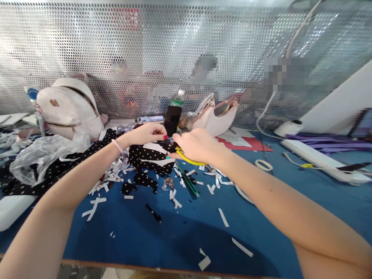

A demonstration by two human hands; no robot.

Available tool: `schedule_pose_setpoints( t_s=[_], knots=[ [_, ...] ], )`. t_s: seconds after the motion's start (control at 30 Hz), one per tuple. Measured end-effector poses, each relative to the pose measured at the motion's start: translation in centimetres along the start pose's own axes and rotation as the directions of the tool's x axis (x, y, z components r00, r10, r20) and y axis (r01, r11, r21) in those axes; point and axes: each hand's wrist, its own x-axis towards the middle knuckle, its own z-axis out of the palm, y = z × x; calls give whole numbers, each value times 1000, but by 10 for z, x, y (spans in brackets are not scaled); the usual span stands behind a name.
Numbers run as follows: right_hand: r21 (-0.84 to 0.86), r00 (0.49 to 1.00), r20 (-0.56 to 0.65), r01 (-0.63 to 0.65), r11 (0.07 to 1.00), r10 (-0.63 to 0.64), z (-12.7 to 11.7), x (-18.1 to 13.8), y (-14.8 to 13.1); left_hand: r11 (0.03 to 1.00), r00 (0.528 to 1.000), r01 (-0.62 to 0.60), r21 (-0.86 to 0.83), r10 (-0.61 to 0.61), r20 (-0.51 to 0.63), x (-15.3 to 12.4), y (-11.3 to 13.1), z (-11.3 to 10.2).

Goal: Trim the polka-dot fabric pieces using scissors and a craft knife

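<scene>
My right hand (197, 145) is closed around yellow-handled scissors (192, 161); their blades are mostly hidden behind the fingers. Close by on its left, my left hand (148, 133) has its fingertips pinched together on black polka-dot fabric (152, 153). The exact grip point is hard to see. Below both hands, the dotted fabric shows with white strips across it. Smaller dark scraps (145, 180) lie in front, among many white cuttings (116, 170). A thin green stick-like item (188, 180) rests just under the right hand.
A pale backpack (68, 108) and a clear plastic bag (43, 155) stand left. Behind the hands are a phone (150, 119), a bottle (177, 99) and a pale handbag (217, 118). A white roll (263, 165) and purple strips (328, 142) lie right. A black pen-like object (153, 213) sits nearer.
</scene>
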Motion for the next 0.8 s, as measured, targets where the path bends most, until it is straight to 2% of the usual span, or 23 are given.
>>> schedule_pose_setpoints(
  t_s=[0.3,0.63,0.8],
  knots=[
    [39,999,30,11,999,-12,-6,10,-5,1000,1000,-4,-19,5,15,0,1,-1],
    [33,1000,25,-16,999,15,-5,2,0,1000,1000,13,-5,-13,-3,-4,5,-1],
    [26,991,110,-78,997,75,-5,-8,7,999,1000,18,-27,-18,-16,-2,-1,-1]
  ],
)
